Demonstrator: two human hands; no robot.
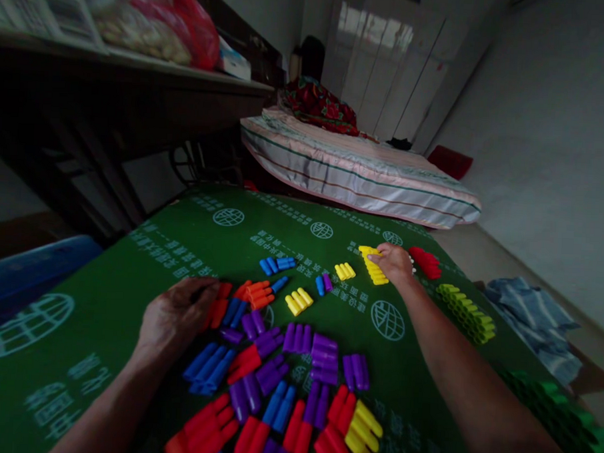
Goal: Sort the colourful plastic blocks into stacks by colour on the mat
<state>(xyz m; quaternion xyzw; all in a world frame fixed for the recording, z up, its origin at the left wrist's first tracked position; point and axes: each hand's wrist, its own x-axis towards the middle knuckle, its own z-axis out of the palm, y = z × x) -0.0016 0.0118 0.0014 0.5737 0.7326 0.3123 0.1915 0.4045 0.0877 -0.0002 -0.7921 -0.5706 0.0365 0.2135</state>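
My right hand [396,263] is closed on a row of yellow plastic tubes [374,266], joined side by side, at the right of the green board. My left hand [178,314] has its fingers curled round orange plastic tubes [216,313] at the left; its palm side is hidden. Short yellow rows [299,301] lie between the hands. Nearer to me is a spread of purple tubes [298,338], blue tubes [210,364] and red tubes [208,428], mostly in twos and threes. More orange tubes [259,295] lie beside my left fingertips.
Beyond my right hand, a red bundle [425,262], a light-green row [466,312] and a dark-green stack [564,411] line the board's right side. A bed [365,166] stands behind the printed green board [181,248]. A dark table [138,79] overhangs the far left.
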